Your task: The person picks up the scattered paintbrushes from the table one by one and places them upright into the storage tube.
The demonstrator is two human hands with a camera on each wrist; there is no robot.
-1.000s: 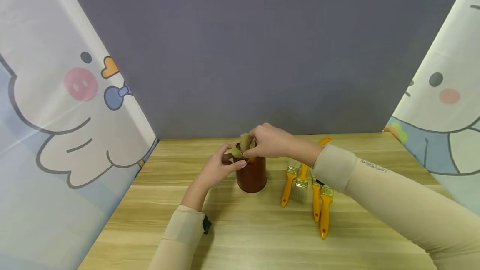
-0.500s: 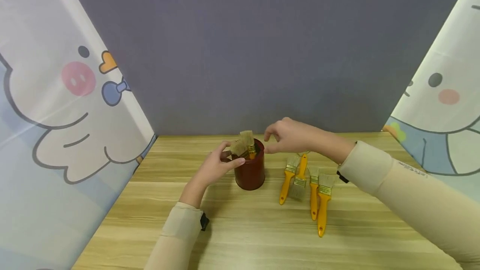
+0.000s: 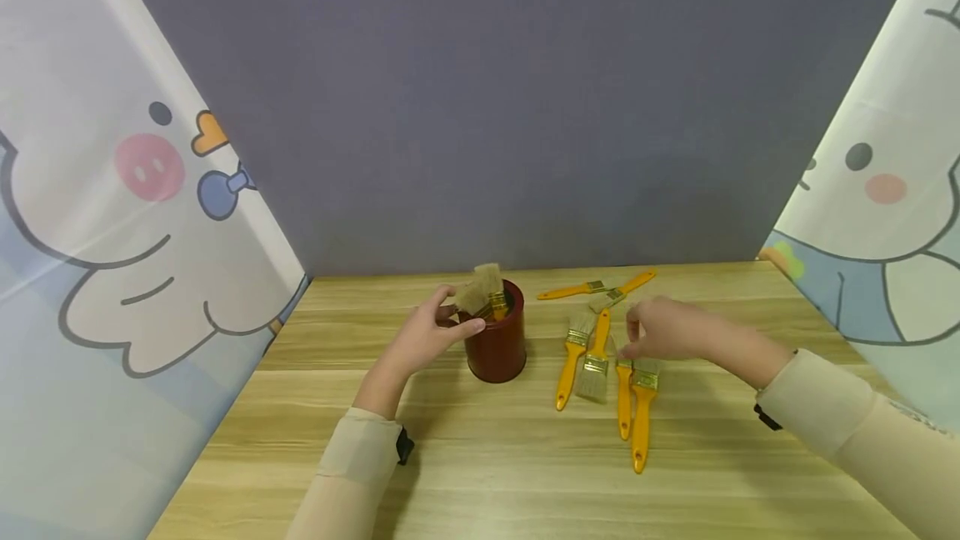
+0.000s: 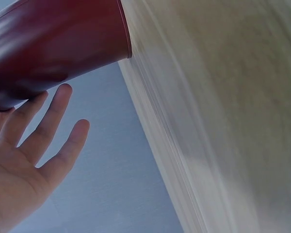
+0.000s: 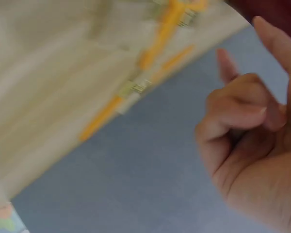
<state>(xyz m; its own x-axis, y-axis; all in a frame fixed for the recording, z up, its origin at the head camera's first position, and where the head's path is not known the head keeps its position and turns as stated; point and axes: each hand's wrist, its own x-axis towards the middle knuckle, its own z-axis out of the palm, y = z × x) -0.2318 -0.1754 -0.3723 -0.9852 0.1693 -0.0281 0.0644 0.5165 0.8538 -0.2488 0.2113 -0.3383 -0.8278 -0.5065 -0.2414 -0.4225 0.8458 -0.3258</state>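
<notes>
A dark red cup point(image 3: 497, 348) stands on the wooden table point(image 3: 480, 457) with two yellow-handled brushes point(image 3: 485, 290) in it, bristles up. My left hand point(image 3: 435, 333) holds the cup near its rim, thumb on the near side. In the left wrist view the cup point(image 4: 53, 43) lies against that hand point(image 4: 29, 160), two fingers straight beside it. My right hand point(image 3: 660, 330) hovers with loosely curled fingers over several yellow-handled brushes point(image 3: 600, 357) lying right of the cup, and holds nothing. The right wrist view is blurred and shows the curled fingers point(image 5: 242, 116) empty.
Two more yellow brushes point(image 3: 600, 286) lie near the table's far edge. A grey backdrop point(image 3: 510, 107) stands behind the table. Cartoon-printed curtains hang at the left point(image 3: 112, 232) and at the right point(image 3: 885, 190).
My right hand let go of a brush in the cup, drew back to the right and came down over the brushes on the table. The left hand stayed on the cup.
</notes>
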